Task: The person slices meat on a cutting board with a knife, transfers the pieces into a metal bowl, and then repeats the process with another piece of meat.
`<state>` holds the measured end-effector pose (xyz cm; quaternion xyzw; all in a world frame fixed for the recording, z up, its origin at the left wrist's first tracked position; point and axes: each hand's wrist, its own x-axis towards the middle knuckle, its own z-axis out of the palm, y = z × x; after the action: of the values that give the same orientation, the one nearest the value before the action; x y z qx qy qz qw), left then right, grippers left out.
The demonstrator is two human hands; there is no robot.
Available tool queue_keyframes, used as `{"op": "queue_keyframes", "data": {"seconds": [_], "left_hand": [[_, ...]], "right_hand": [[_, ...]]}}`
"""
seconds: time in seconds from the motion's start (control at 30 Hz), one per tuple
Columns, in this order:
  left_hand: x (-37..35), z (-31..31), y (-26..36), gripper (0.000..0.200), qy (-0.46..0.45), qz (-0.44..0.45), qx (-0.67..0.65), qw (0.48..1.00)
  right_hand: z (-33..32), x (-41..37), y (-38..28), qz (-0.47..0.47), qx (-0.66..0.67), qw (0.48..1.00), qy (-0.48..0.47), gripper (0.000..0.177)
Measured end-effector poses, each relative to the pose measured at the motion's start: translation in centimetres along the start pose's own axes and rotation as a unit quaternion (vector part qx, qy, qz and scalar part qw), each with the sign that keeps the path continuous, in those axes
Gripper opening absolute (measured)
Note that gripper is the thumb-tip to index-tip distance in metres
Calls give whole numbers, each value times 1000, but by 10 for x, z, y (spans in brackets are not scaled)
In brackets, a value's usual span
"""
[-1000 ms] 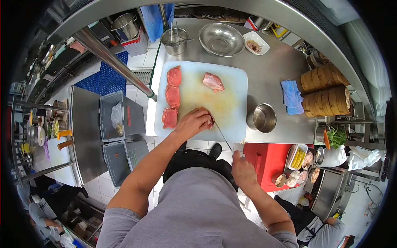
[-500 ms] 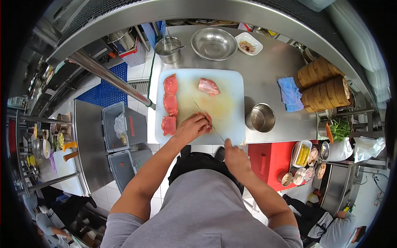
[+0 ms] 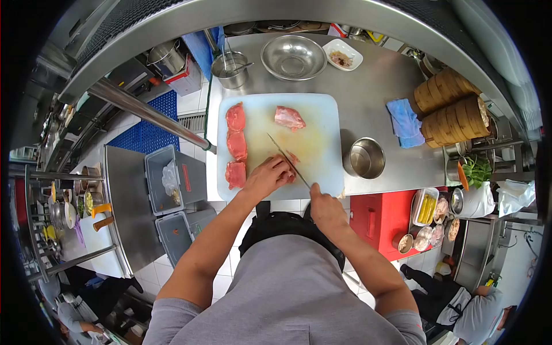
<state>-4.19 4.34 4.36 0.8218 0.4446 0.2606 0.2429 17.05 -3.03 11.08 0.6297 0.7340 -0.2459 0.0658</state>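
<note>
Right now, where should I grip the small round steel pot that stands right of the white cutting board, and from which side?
Probably its rim, from above on its right side: the small round steel pot stands upright and open, shows no handle, and the right hand holds a long knife over the white cutting board on its left.

Grey short-sleeved shirt, dark apron, bare forearms.

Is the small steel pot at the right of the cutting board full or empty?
Empty: the steel pot stands upright, and its bare metal bottom shows inside.
</note>
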Motion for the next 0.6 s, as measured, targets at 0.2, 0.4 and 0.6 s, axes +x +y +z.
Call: {"op": "queue_keyframes", "data": {"seconds": [0.2,0.4,0.6], "left_hand": [[-4,5,-1,13,6,-8,12,1000],[-8,8,-8,19,15,2,3,1000],[-9,12,-8,17,33,5,25,999]], "right_hand": [[6,-32,8,39,-18,997,-60,16],[39,35,-9,18,14,1000,2,16],[0,-12,-8,25,0,999,-31,18]]}}
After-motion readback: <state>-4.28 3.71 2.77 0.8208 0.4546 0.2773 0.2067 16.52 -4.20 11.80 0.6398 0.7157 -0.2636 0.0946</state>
